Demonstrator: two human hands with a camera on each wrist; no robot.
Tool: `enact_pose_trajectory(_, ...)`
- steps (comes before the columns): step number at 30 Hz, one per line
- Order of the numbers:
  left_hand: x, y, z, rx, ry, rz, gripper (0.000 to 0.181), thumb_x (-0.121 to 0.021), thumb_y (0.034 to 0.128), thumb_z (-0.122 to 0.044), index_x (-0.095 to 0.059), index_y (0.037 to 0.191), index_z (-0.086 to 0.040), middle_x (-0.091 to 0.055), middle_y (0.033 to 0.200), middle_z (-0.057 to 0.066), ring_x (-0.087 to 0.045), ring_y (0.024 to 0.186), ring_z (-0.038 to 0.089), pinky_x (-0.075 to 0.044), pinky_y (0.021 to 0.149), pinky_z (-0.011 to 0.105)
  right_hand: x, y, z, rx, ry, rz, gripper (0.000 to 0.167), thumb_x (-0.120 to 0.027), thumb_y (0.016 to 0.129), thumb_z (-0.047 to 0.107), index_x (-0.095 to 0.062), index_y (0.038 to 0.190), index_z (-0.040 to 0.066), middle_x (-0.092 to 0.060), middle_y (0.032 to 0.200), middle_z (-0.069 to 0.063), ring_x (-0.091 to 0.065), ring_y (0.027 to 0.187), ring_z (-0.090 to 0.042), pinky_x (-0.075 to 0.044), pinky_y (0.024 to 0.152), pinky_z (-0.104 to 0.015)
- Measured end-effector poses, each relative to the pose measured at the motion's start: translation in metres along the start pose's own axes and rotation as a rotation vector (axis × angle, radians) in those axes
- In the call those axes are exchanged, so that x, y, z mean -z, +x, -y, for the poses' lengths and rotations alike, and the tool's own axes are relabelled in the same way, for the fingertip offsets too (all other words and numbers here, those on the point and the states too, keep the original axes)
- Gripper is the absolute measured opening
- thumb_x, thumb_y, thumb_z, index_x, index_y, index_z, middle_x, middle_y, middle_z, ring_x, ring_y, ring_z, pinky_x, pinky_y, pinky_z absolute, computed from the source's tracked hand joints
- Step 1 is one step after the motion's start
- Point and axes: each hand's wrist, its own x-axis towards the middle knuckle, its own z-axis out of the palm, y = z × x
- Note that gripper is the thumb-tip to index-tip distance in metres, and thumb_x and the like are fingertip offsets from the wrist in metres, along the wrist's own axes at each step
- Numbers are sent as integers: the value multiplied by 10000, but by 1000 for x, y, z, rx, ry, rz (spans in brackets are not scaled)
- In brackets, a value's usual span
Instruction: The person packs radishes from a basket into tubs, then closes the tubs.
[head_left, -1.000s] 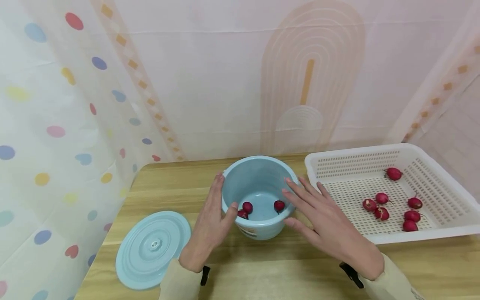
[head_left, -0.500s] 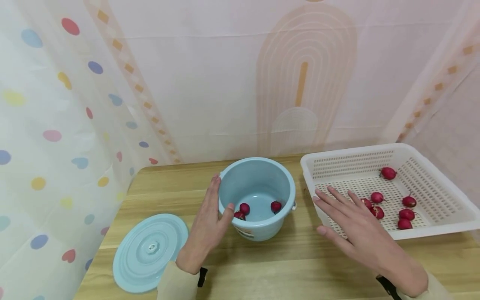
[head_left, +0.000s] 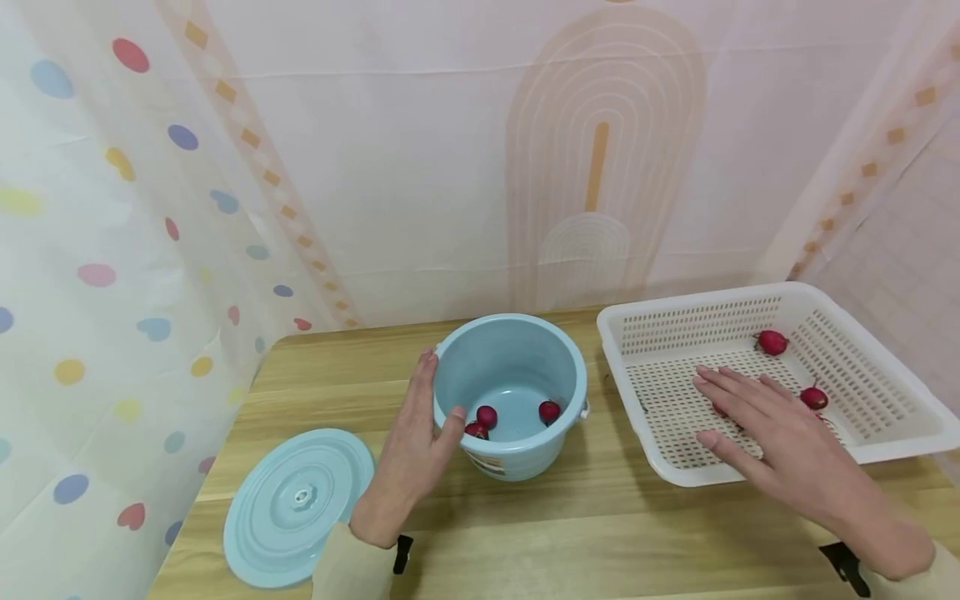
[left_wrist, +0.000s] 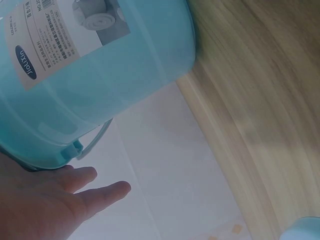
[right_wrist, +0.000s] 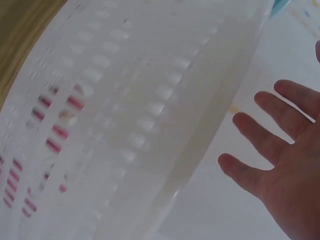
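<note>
A light blue bucket point(head_left: 510, 350) stands upright on the wooden table, with 3 radishes point(head_left: 549, 411) visible at its bottom. My left hand point(head_left: 408, 450) rests against the bucket's left rim, its fingers extended along the outside and the thumb at the near-left rim. In the left wrist view a printed label point(left_wrist: 65, 30) shows on the bucket's side. My right hand point(head_left: 798, 450) hovers over the white perforated basket point(head_left: 705, 327), fingers straight and holding nothing. Two red radishes point(head_left: 771, 342) show plainly in the basket; others are partly hidden behind that hand.
A round blue lid point(head_left: 300, 537) lies on the table point(head_left: 517, 542) left of the bucket. The bucket stands a small gap left of the basket. A patterned cloth point(head_left: 420, 167) hangs behind the table.
My right hand has left the bucket's right side and moved right, over the basket. The left hand stays at the bucket's left rim. The head view has shifted slightly.
</note>
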Motion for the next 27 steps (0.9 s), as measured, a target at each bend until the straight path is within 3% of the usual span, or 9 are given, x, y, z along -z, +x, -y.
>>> enact_pose_trajectory(6,0,0,0,0,5,2,759,-524,1026,-337,-206,1637,-18,-188,1717,109,-278,1539,337,-337,1172,566,2,-3,-22,12,3,31,582,-792,898,315,-633,1411,92,-612,1439,-111,-562,1274,-382,-157,1231,-253)
enact_pose_trajectory(10,0,1,1,3,8,5,761,-527,1024,-331,-202,1639,-23,-185,1717,113,-281,1537,338,-343,1166,569,2,-2,-33,-3,15,70,583,-811,880,309,-644,1398,98,-636,1406,-129,-577,1255,-394,-245,1187,-238)
enact_pose_trajectory(17,0,1,1,5,15,7,763,-509,1027,-354,-192,1644,-34,-174,1722,96,-263,1547,325,-328,1178,562,2,1,-49,-49,48,152,598,-836,861,322,-655,1380,87,-679,1343,-135,-618,1222,-385,-130,1042,-7)
enact_pose_trajectory(20,-1,0,1,3,11,5,762,-511,1026,-357,-198,1643,-36,-180,1721,92,-269,1545,323,-332,1175,562,3,3,-55,-84,66,195,615,-841,859,337,-645,1398,115,-675,1354,-122,-626,1227,-369,-332,1034,-96)
enact_pose_trajectory(22,-1,0,1,4,9,4,762,-515,1025,-354,-200,1643,-38,-181,1721,89,-270,1545,321,-335,1172,563,2,4,-59,-99,79,222,625,-844,857,339,-638,1407,125,-670,1359,-136,-628,1226,-379,-464,1001,-261)
enact_pose_trajectory(24,-1,0,1,3,7,2,763,-523,1023,-341,-200,1643,-37,-181,1721,88,-268,1546,321,-336,1171,564,2,6,-63,-112,86,243,631,-848,851,344,-641,1405,125,-672,1355,-138,-636,1220,-371,-517,938,-428)
enact_pose_trajectory(27,-1,0,1,2,5,2,762,-532,1020,-323,-200,1643,-36,-177,1722,84,-260,1549,316,-334,1173,563,1,9,-68,-127,103,289,635,-841,858,356,-637,1408,111,-665,1356,-169,-641,1204,-396,-525,912,-571)
